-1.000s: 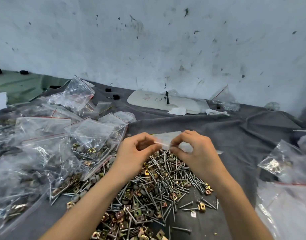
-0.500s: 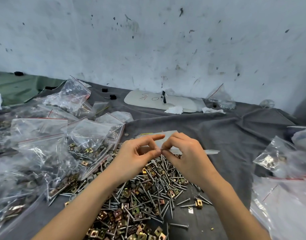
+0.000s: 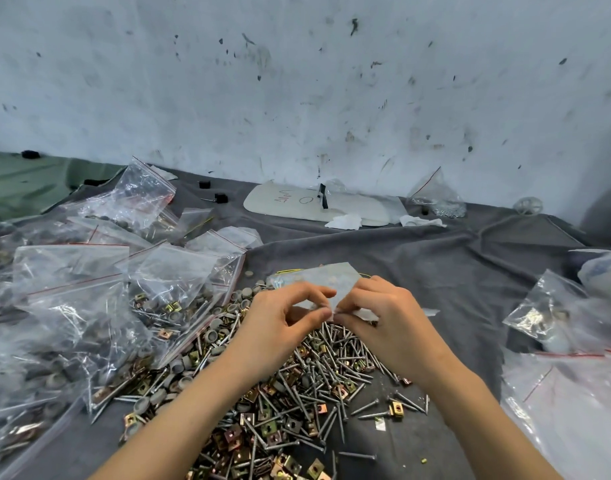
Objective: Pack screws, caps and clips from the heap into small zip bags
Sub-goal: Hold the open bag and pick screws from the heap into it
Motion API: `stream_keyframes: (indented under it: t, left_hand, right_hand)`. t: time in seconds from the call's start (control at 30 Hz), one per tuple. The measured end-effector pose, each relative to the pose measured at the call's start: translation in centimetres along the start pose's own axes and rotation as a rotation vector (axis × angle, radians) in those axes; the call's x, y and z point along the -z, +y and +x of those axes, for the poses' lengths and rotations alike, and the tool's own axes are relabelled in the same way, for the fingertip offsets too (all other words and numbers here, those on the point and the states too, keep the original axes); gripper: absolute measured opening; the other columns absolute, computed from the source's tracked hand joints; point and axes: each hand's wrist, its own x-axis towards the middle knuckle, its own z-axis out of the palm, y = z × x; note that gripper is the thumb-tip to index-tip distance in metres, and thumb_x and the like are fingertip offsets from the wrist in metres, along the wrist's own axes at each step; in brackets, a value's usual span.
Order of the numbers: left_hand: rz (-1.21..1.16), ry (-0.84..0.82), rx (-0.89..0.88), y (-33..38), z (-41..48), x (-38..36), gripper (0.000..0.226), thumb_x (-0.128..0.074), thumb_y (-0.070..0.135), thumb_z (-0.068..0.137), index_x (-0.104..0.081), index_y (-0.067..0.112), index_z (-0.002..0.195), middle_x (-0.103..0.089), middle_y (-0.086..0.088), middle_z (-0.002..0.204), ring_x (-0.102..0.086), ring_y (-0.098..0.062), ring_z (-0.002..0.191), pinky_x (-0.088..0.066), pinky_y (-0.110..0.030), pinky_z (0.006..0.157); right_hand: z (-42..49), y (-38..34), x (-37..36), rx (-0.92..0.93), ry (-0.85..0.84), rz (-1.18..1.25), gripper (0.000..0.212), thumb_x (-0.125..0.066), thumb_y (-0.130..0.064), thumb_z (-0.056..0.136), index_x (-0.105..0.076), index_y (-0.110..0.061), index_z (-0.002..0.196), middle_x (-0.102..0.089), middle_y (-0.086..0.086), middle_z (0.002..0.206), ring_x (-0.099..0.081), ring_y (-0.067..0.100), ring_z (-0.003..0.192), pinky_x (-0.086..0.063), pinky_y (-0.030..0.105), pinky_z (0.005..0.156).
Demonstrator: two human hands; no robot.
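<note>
Above screw heap (image 3: 297, 393), left hand (image 3: 280, 327), right hand (image 3: 387, 323): both grips pinching zip bag (image 3: 318, 282).

A rough packing workshop: stained wall (image 3: 297, 81), grey cloth (image 3: 418, 265), hardware heap (image 3: 280, 403), filled zip bags (image 3: 72, 306).

we are pinching a small clear zip bag (image 3: 319, 281) by its near edge between our left hand (image 3: 280, 329) and right hand (image 3: 392, 327), just above the heap (image 3: 297, 396). the heap is lying near centre: grey screws (image 3: 335, 355), brass clips (image 3: 273, 436) nearer, round grey caps (image 3: 212, 336) at its left. filled bags (image 3: 158, 282) are lying at the left.
</note>
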Motion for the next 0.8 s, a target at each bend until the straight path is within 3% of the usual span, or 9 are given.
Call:
stream_keyframes:
  t: [0.1,0.2,0.43,0.6,0.8]
  left_hand:
    - [0.085,0.013,-0.117,0.2,0.1,-0.4,0.01,-0.067,0.006,0.089,-0.064,0.012,0.081,-0.069,0.013,0.105,-0.069,-0.01,0.071,-0.054,-0.021,0.067]
    - [0.104,0.052,-0.179,0.3,0.0,-0.6,0.011,-0.068,0.003,0.087,-0.063,0.01,0.081,-0.07,0.007,0.095,-0.066,0.0,0.078,-0.049,-0.012,0.07]
    - [0.147,0.058,-0.228,0.0,0.1,-0.8,0.005,-0.067,-0.002,0.086,-0.063,0.002,0.087,-0.068,0.0,0.099,-0.066,-0.004,0.078,-0.051,-0.011,0.069]
    - [0.2,0.065,-0.258,-0.4,-0.3,-0.4,0.004,-0.065,0.002,0.088,-0.062,0.0,0.087,-0.069,0.0,0.101,-0.06,0.007,0.073,-0.043,-0.005,0.066]
    - [0.256,-0.029,-0.326,-0.5,-0.2,-0.2,0.008,-0.068,0.011,0.087,-0.067,0.004,0.089,-0.069,-0.001,0.103,-0.065,-0.003,0.089,-0.054,-0.017,0.077]
  right_hand:
    - [-0.1,0.0,0.3,0.013,0.005,0.006,0.006,-0.077,-0.011,0.077,-0.071,-0.012,0.076,-0.063,-0.005,0.074,-0.056,0.019,0.074,-0.046,0.033,0.066]
    - [0.1,-0.1,0.5,-0.01,0.025,0.032,0.006,-0.079,-0.013,0.076,-0.073,-0.013,0.078,-0.065,-0.006,0.075,-0.056,0.015,0.075,-0.045,0.03,0.069]
    - [0.1,-0.6,0.1,-0.007,0.068,0.059,0.009,-0.076,-0.004,0.075,-0.07,-0.009,0.078,-0.064,-0.002,0.078,-0.056,0.014,0.076,-0.044,0.025,0.072]
    - [-0.3,0.0,0.0,0.0,0.08,-0.015,0.01,-0.08,-0.013,0.074,-0.07,-0.01,0.077,-0.066,-0.003,0.077,-0.056,0.019,0.075,-0.046,0.03,0.068]
    - [-0.8,0.2,-0.2,0.096,0.075,-0.118,0.011,-0.072,-0.022,0.074,-0.07,-0.013,0.07,-0.064,-0.005,0.07,-0.058,0.02,0.07,-0.049,0.033,0.063]
